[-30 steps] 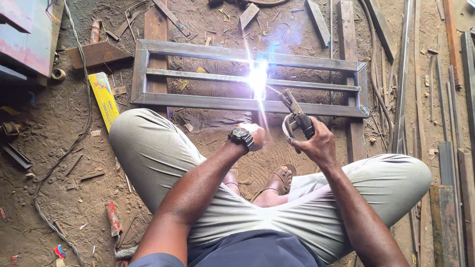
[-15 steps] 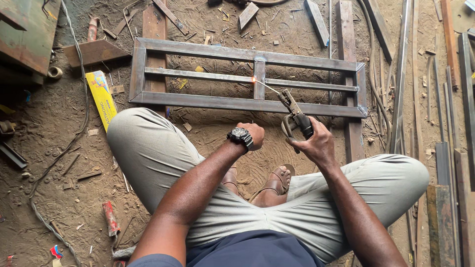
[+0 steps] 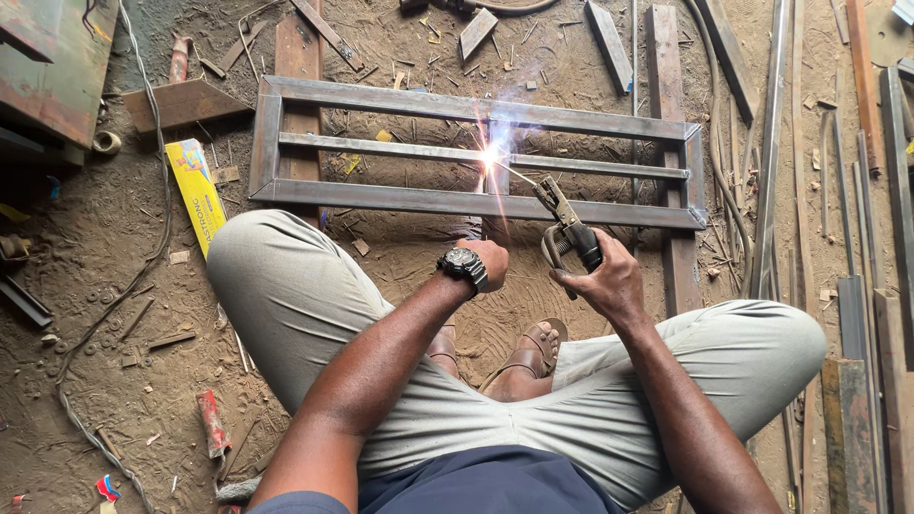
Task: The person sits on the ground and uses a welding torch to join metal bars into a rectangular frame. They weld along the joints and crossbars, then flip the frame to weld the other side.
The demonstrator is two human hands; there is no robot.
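1. Here, the right hand (image 3: 609,281) is closed round the dark grip of an electrode holder (image 3: 569,231), whose metal clamp points up and to the left toward the steel frame (image 3: 476,202)
2. A thin welding rod (image 3: 517,174) runs from the clamp to a short upright bar (image 3: 497,195) in the frame, and a bright white arc (image 3: 489,155) burns where the rod tip meets the frame's middle rail, with pale smoke just above it
3. The left hand (image 3: 495,259) is curled shut just below the frame's near rail, beside the holder; whether it grips anything cannot be told. A dark wristwatch (image 3: 464,266) sits on that wrist
4. The frame lies flat on the dirt floor (image 3: 124,286), just beyond the person's bent knees in pale trousers, and it rests across two wooden planks (image 3: 297,57)
5. Left of the frame lies a yellow box (image 3: 196,193), and a grey cable (image 3: 114,305) trails over the ground farther left
6. Right of the frame lie long metal bars (image 3: 862,219), side by side, and scraps of metal are scattered beyond its far rail
7. Below the frame, between the knees, a foot in a brown sandal (image 3: 533,354) shows
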